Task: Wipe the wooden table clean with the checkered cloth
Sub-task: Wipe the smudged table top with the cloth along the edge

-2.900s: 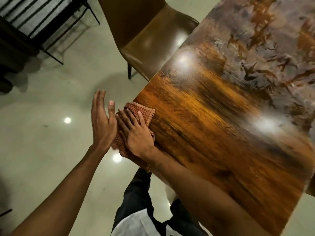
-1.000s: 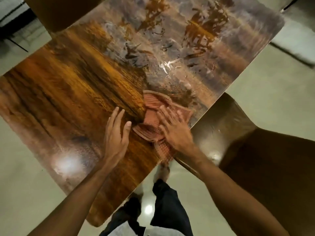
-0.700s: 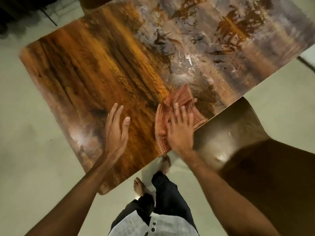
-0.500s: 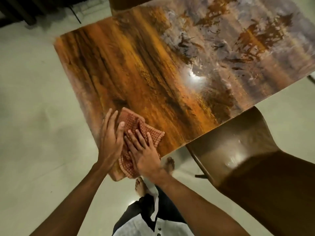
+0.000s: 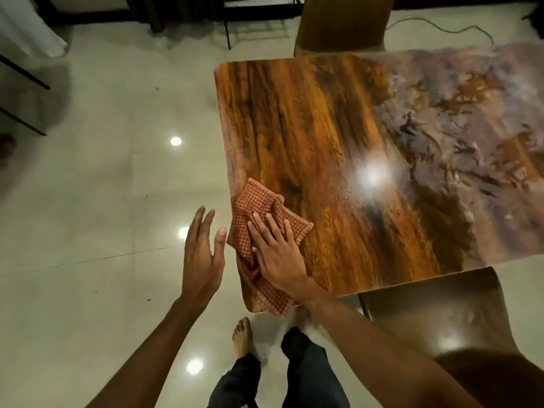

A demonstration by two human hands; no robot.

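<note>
The glossy wooden table (image 5: pixel 338 136) fills the upper right of the head view. A crumpled orange checkered cloth (image 5: pixel 259 207) lies at its near left corner, part of it hanging over the edge. My right hand (image 5: pixel 276 248) presses flat on the cloth with fingers spread. My left hand (image 5: pixel 203 254) hovers open beside the table's left edge, over the floor, holding nothing and just left of the cloth.
A brown chair (image 5: pixel 447 319) is tucked at the table's near side on the right. Another brown chair (image 5: pixel 341 22) stands at the far side. Black metal furniture legs (image 5: pixel 229 33) and a cable (image 5: pixel 441 28) are on the tiled floor (image 5: pixel 103 201). My bare foot (image 5: pixel 241 337) is below the corner.
The cloth under my right hand has stayed at the near left corner after sweeping there from the right. My left hand has come off the table and now hovers beside its edge.
</note>
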